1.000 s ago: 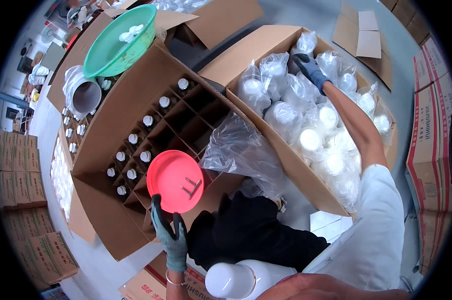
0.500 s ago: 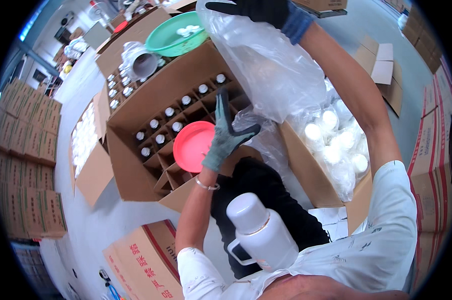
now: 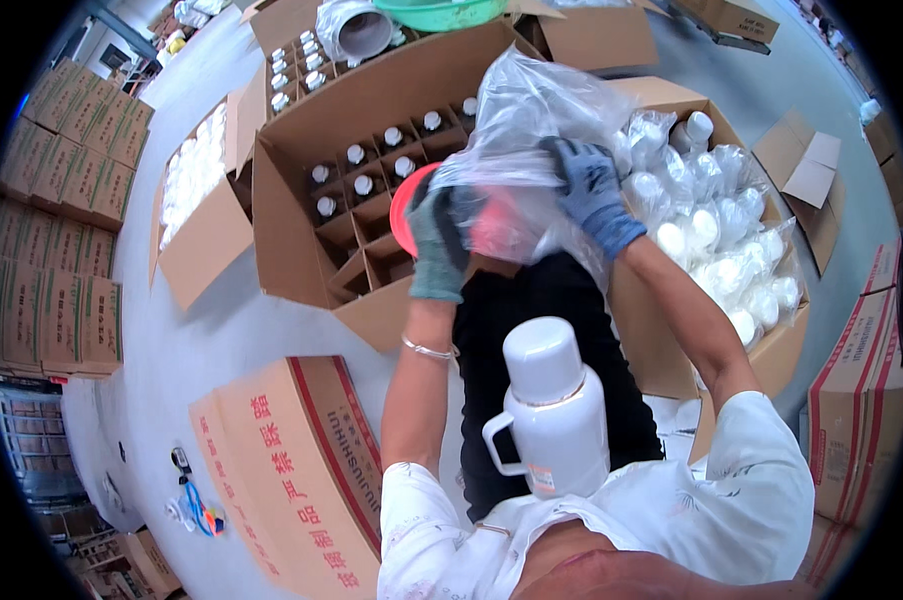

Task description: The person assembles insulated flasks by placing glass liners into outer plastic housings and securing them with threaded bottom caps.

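A large clear plastic bag (image 3: 531, 105) is gathered over my lap between both gloved hands. My left hand (image 3: 437, 240), in a grey-green glove, is closed on its left edge. My right hand (image 3: 593, 195), in a blue-grey glove, is closed on its right side. Behind the film lies a red plastic bowl (image 3: 401, 215), partly covered by the bag and my left hand. It rests at the near side of an open divided carton (image 3: 301, 250), where several silver-capped bottles (image 3: 363, 185) stand in the cells. A white jug-shaped vacuum flask (image 3: 561, 420) with a handle is upright at my lap.
On the right, an open carton (image 3: 661, 330) holds white flasks in clear bags (image 3: 706, 225). More cartons with capped pieces stand at far left, a green basin (image 3: 441, 12) beyond. A closed carton (image 3: 291, 480) lies at front left; stacked cartons (image 3: 56, 230) line the left.
My right hand has come down from high at the upper right, bringing the plastic bag over my lap. My left hand has closed on the bag. The view has shifted.
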`<state>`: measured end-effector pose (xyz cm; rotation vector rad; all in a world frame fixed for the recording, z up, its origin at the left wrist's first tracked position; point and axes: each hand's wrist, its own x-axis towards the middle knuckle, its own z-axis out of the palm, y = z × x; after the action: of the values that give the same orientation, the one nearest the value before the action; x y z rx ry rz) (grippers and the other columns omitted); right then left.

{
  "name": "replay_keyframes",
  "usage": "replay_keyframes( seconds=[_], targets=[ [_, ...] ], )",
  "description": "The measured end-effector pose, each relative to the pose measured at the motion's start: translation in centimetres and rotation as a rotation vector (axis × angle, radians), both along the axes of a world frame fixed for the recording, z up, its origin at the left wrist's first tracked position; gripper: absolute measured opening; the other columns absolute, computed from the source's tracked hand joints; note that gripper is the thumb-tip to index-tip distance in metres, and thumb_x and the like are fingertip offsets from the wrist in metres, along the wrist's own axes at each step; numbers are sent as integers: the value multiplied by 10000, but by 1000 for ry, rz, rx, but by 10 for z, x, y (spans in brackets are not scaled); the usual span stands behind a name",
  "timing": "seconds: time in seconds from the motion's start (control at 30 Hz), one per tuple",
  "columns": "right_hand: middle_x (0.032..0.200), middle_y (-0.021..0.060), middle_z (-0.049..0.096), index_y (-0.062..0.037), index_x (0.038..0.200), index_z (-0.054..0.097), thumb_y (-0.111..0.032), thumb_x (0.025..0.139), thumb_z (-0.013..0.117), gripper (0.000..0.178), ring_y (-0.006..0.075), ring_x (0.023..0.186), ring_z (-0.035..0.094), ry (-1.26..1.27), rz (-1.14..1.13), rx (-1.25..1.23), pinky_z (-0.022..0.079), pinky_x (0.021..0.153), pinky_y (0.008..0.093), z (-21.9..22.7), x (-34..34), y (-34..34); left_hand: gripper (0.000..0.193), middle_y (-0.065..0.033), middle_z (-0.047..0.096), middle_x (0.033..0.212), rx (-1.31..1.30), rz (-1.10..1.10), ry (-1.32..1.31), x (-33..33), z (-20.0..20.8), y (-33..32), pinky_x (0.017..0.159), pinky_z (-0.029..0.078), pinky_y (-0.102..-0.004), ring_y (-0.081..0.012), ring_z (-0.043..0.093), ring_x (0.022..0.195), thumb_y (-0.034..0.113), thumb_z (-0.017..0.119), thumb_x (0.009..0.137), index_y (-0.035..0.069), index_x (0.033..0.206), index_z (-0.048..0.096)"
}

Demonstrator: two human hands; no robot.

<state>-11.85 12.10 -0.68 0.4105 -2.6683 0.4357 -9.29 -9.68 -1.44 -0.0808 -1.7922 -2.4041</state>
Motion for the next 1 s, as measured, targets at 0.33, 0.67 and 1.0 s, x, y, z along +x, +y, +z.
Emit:
replay_keyframes(
  seconds=[0.33,0.67,1.0],
  targets=[
    [1216,219,560,-23,1267,507,-175,760,734,576,407,1136,532,13,91,-436,421,979,469,-65,153,31,548,-165,644,1101,-947,-37,303,223,-46,-51,843,464,-385,-329,609,964,104,678,770,15,1294,543],
    [1267,243,467,-10,1225,516,-175,697,657,570,450,1205,421,-139,188,-193,316,1041,568,-76,336,52,493,-168,601,1192,-1045,19,261,389,-65,-43,924,439,-458,-370,574,1057,109,668,744,23,1220,570],
    [1247,149,561,-16,1313,495,-187,791,756,608,261,1129,564,-908,247,-1102,432,989,378,60,320,102,396,-171,624,1074,-638,-1027,183,341,47,98,866,441,-409,-321,603,952,301,617,875,35,1168,592]
  ],
)
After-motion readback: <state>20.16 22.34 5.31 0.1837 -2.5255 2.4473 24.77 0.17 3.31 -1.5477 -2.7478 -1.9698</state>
